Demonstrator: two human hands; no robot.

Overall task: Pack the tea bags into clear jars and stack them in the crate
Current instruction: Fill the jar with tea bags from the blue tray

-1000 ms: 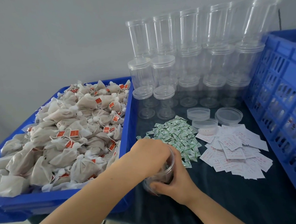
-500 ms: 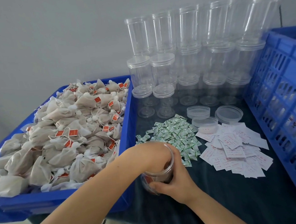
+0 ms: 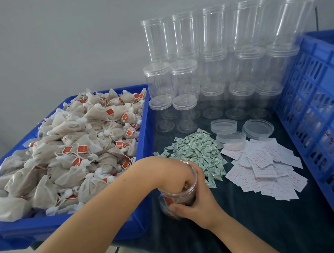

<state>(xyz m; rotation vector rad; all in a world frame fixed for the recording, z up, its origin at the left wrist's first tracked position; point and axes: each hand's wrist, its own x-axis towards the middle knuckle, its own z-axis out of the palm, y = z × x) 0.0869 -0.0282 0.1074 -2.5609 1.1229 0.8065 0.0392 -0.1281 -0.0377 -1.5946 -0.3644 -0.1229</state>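
Note:
A clear jar (image 3: 185,196) stands on the dark cloth near the table's front, with tea bags visible through its wall. My right hand (image 3: 197,205) grips the jar from the right side. My left hand (image 3: 165,172) is pushed down into the jar's mouth, its fingers hidden inside among the bags. A blue tray (image 3: 144,131) on the left is heaped with tea bags (image 3: 69,149) carrying red tags. The blue crate (image 3: 318,104) stands at the right edge.
Stacked empty clear jars (image 3: 217,63) fill the back of the table. Loose lids (image 3: 258,129) lie in front of them. A pile of small green-and-white sachets (image 3: 199,151) and a spread of white paper slips (image 3: 264,167) lie between jar and crate.
My left hand has pressed deeper into the jar, and the jar now stands more upright than a second ago. The right hand keeps its grip.

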